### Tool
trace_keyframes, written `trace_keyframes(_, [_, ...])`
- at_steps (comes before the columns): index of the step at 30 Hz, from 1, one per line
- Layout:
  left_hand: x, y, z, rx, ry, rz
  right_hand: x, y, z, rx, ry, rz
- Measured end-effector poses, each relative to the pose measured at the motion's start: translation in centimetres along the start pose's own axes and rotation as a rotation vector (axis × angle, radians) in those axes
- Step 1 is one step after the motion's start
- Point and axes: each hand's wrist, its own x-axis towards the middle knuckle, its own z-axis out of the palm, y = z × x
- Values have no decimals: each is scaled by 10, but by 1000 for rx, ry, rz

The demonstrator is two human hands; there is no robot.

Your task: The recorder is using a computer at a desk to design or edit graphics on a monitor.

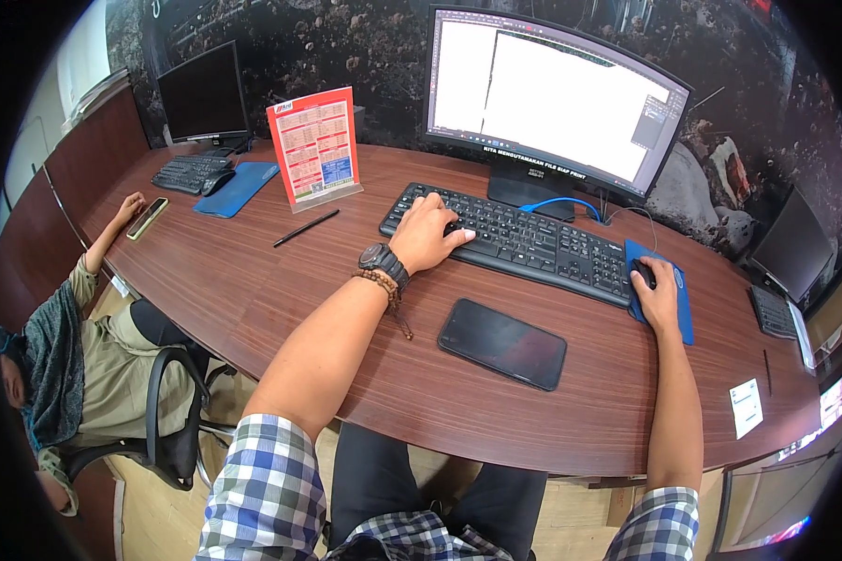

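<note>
My left hand [425, 234] rests on the left end of a black keyboard [533, 245], fingers apart over the keys and thumb near the space bar. A dark watch [381, 259] and beaded bracelets circle that wrist. To the right of the keyboard, my right hand [660, 299] is wrapped over a black computer mouse [644, 274] on a blue mouse pad [685, 316]. Behind the keyboard stands a monitor [552, 98] with a mostly white page in a program window. A dark smartphone [502, 344] lies face up on the desk between my forearms.
A black pen [306, 228] lies left of my keyboard, near a red-and-white sign [312, 150] in a clear stand. At far left, a seated person [112, 374] has a hand beside a phone [148, 219]. A small paper [746, 409] lies at the right.
</note>
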Motion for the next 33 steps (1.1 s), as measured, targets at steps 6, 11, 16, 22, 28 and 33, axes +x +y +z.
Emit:
trace_keyframes(6, [0, 0, 1, -9, 7, 0, -1, -1, -1, 5, -5, 5])
trace_keyframes(11, [0, -3, 1, -12, -17, -12, 0, -2, 0, 0, -14, 3])
trace_keyframes(16, [0, -1, 2, -10, -2, -1, -1, 0, -1, 10, -12, 12])
trace_keyframes(22, [-1, -1, 1, -11, 3, -3, 0, -1, 1, 4, -5, 5])
trace_keyframes(28, [-1, 2, -1, -7, -12, -5, -1, -1, -1, -30, 3, 19])
trace_keyframes(33, [-1, 1, 0, 0, -4, 4, -1, -2, -2, 10, -1, 14])
